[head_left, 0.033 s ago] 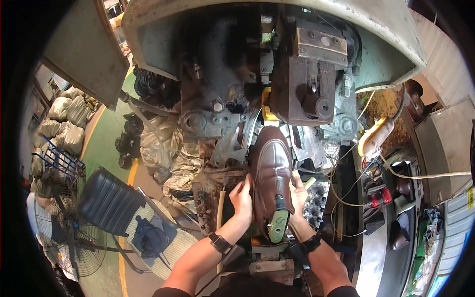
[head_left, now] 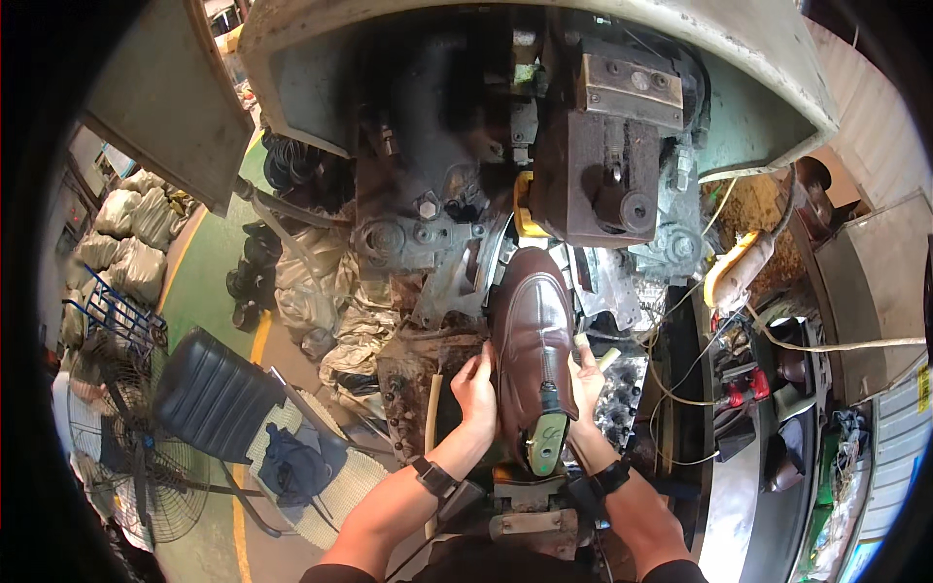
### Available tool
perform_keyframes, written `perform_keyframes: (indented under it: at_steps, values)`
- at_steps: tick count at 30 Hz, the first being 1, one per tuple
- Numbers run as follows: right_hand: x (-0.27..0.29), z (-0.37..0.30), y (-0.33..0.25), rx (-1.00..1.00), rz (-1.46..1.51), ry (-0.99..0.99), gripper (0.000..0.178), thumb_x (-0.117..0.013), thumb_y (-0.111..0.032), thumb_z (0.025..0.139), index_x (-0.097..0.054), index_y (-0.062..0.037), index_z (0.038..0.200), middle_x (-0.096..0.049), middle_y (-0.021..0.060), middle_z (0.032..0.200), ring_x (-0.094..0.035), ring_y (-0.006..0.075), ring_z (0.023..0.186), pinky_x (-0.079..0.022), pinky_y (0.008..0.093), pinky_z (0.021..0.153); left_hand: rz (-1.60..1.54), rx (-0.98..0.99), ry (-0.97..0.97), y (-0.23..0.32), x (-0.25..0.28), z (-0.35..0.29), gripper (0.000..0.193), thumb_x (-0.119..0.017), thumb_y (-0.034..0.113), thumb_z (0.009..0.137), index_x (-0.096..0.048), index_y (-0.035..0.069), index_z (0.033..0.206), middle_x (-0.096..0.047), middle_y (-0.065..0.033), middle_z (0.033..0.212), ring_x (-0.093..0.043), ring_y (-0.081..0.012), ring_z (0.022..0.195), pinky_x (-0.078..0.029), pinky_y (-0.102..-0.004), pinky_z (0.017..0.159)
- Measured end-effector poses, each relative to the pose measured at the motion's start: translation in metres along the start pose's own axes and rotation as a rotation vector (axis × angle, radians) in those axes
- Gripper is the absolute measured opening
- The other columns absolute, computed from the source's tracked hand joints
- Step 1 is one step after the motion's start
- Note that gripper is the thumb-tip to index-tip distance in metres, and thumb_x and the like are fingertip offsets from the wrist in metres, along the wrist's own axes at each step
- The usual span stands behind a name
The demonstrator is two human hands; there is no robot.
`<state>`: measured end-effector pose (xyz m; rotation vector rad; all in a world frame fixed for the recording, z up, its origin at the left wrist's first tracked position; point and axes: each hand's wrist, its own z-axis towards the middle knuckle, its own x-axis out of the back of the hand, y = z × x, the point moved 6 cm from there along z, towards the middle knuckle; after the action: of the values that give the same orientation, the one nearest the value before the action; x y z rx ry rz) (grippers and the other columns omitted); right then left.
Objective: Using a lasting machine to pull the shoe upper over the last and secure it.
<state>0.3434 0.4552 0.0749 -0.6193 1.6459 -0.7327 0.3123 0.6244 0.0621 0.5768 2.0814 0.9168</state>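
Observation:
A brown leather shoe upper (head_left: 531, 325) sits on a green shoe last (head_left: 547, 442), its toe pointing away from me into a machine (head_left: 598, 180). My left hand (head_left: 475, 394) holds the upper's left side, fingers along the leather. On the opposite side my right hand (head_left: 586, 382) grips it, with the thumb up and the other fingers partly hidden beneath the shoe. The toe lies between two metal plates, just in front of a yellow part (head_left: 528, 206) of the machine. A dark band is on each wrist.
A pale machine hood (head_left: 777, 58) arches over the far side. At left stand a black chair (head_left: 209, 394) with a dark cloth, a fan (head_left: 146, 476) and several sacks (head_left: 136, 233). On the right are cables, a yellow-edged hanging piece (head_left: 734, 272) and a rack holding shoes (head_left: 787, 457).

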Motion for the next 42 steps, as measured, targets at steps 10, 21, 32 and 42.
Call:
perform_keyframes:
  at_steps: [10, 21, 32, 42]
  values:
    - [-0.002, -0.002, -0.017, -0.042, -0.150, 0.035, 0.055, -0.067, -0.011, 0.100, -0.037, -0.0005, 0.145, -0.075, 0.0143, 0.099, -0.070, 0.0113, 0.077, -0.056, 0.0237, 0.065, -0.161, 0.149, -0.062, -0.008, -0.010, -0.009, 0.035, -0.071, 0.034, 0.098, -0.069, 0.000, 0.102, -0.070, -0.0052, 0.095, -0.065, -0.0136, 0.081, -0.055, -0.0317, 0.071]
    - [-0.010, -0.012, -0.033, 0.017, -0.012, 0.082, 0.064, -0.068, -0.010, 0.099, -0.033, 0.0031, 0.151, -0.074, 0.0157, 0.105, -0.069, 0.0114, 0.080, -0.056, 0.0240, 0.069, -0.179, 0.221, -0.166, 0.013, -0.030, -0.030, 0.042, -0.069, 0.039, 0.098, -0.067, -0.002, 0.108, -0.070, -0.0103, 0.102, -0.068, -0.0193, 0.088, -0.059, -0.0355, 0.076]
    - [0.293, -0.009, -0.036, -0.248, -0.832, 0.296, 0.081, -0.073, -0.007, 0.085, -0.030, 0.0154, 0.150, -0.069, 0.0210, 0.122, -0.064, 0.0259, 0.113, -0.048, 0.0378, 0.101, 0.198, -0.202, 0.049, 0.031, 0.136, 0.010, 0.025, -0.069, 0.021, 0.099, -0.067, -0.001, 0.109, -0.070, -0.0081, 0.090, -0.068, -0.0151, 0.079, -0.059, -0.0315, 0.078]
    - [0.366, -0.063, 0.022, -0.255, -0.728, 0.477, 0.043, -0.079, -0.008, 0.081, -0.061, 0.0000, 0.118, -0.068, 0.0115, 0.099, -0.066, 0.0178, 0.081, -0.053, 0.0332, 0.065, 0.578, -0.338, 0.212, 0.004, 0.263, -0.003, 0.027, -0.065, 0.027, 0.101, -0.070, 0.000, 0.100, -0.066, 0.0013, 0.080, -0.056, -0.0051, 0.070, -0.043, -0.0215, 0.062]
